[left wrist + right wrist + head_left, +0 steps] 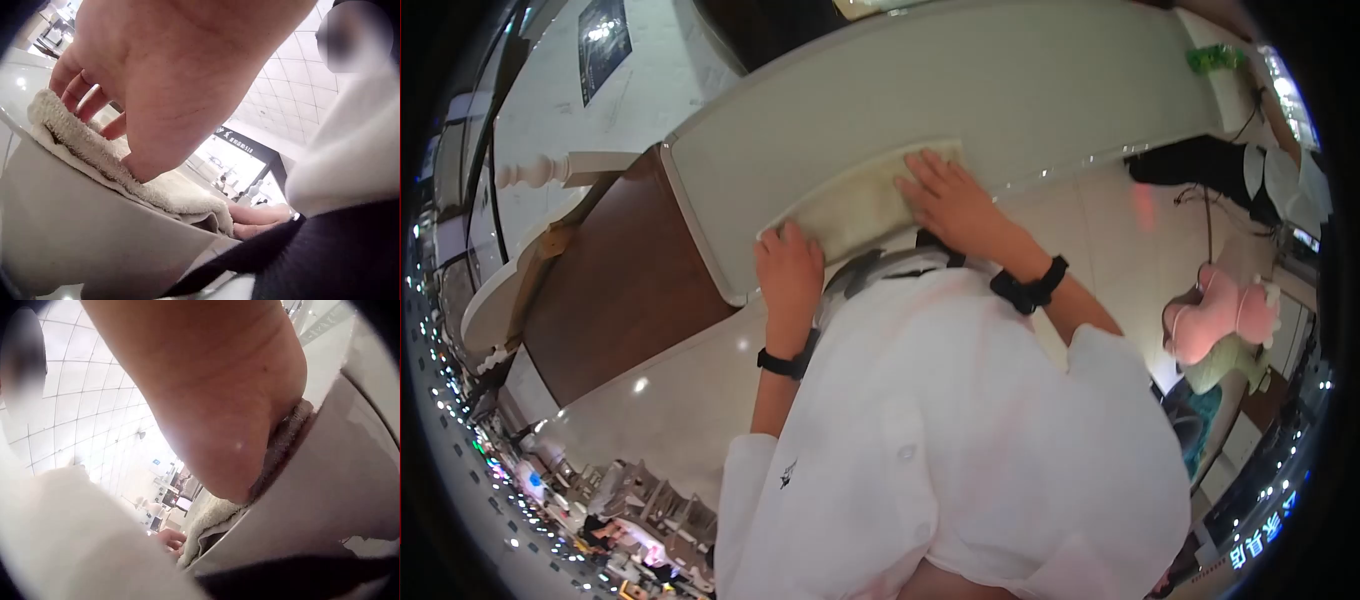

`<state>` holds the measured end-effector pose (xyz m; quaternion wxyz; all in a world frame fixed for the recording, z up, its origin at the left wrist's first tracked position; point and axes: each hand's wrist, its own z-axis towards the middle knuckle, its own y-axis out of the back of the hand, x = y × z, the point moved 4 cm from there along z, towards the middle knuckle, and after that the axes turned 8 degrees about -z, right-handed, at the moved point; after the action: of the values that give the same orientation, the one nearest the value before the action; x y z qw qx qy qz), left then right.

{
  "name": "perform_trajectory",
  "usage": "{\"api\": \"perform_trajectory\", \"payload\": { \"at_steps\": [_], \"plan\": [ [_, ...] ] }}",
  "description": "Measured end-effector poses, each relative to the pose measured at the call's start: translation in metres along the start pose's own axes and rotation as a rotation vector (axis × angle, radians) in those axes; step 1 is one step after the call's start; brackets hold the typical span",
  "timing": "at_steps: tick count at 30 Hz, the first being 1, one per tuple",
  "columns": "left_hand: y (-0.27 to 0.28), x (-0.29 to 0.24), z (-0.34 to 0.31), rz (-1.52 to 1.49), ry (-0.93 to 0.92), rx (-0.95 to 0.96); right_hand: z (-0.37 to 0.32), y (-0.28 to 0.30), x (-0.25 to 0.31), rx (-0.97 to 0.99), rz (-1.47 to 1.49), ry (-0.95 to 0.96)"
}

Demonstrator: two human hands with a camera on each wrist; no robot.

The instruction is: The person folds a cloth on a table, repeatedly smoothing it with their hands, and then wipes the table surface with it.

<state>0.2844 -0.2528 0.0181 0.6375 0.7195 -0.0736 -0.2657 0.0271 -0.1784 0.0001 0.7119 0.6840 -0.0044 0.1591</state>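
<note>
A cream folded cloth lies along the near edge of a pale grey-green tabletop. At its left end rests the left hand, and near its right end the right hand lies with fingers spread on it. In the left wrist view the fluffy cloth has several layers at the edge, and the left hand touches its top with slightly bent, parted fingers. The right wrist view shows the right hand on the cloth, its fingertips hidden.
A brown wooden panel stands left of the table, beside a white turned post. A green item is at the far right end. Pink cushions and a person in dark trousers are off to the right.
</note>
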Motion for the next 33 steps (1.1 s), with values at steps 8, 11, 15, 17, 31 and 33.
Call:
{"api": "perform_trajectory", "payload": {
  "at_steps": [8,11,15,17,31,33],
  "plan": [
    [-0.015,0.002,0.115,0.030,-0.085,-0.181,0.082,-0.002,-0.093,0.070,-0.088,0.049],
    [-0.017,0.007,0.176,0.012,-0.042,-0.200,0.143,-0.001,-0.129,0.040,-0.042,0.001],
    [-0.016,0.000,0.209,0.136,0.020,-0.249,0.177,-0.002,-0.156,0.066,0.139,-0.124],
    [-0.021,-0.002,0.206,0.174,0.037,-0.212,0.166,-0.002,-0.150,0.005,0.054,-0.119],
    [-0.014,-0.064,0.040,-0.136,-0.129,0.109,-0.044,0.021,-0.075,0.059,0.007,-0.204],
    [-0.018,-0.061,0.056,-0.145,-0.151,0.075,-0.025,0.014,-0.094,0.078,-0.032,-0.198]
  ]
}}
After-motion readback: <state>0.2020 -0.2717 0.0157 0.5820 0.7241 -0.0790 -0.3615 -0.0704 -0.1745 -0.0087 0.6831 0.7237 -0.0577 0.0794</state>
